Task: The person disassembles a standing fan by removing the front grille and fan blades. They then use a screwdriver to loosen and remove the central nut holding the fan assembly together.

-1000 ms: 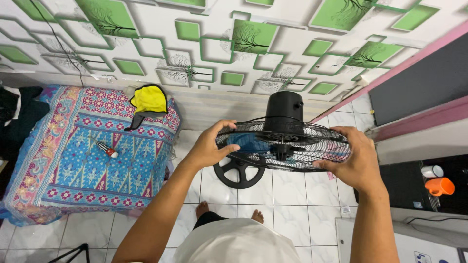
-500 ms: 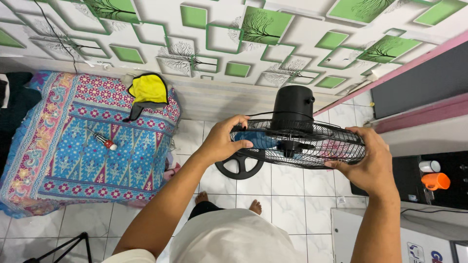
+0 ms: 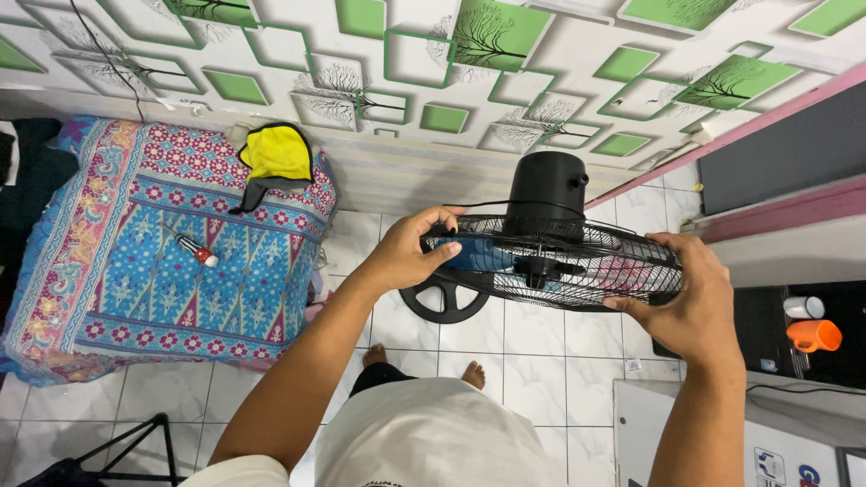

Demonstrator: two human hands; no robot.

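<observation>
We are gripping fan guard (image 3: 577, 261) rim with 2 hands: left hand (image 3: 406, 257), right hand (image 3: 690, 302). Guard closed over blades; fan lifted off floor.

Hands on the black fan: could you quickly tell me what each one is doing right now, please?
Left hand: closed on the left rim of the fan's wire guard.
Right hand: closed on the guard's right rim.

The left hand (image 3: 406, 257) and right hand (image 3: 690, 302) each covered part of the fan (image 3: 550, 261) rim. The fan hid most of its base (image 3: 442, 298). The mattress (image 3: 135, 261) ran off the left edge.
</observation>
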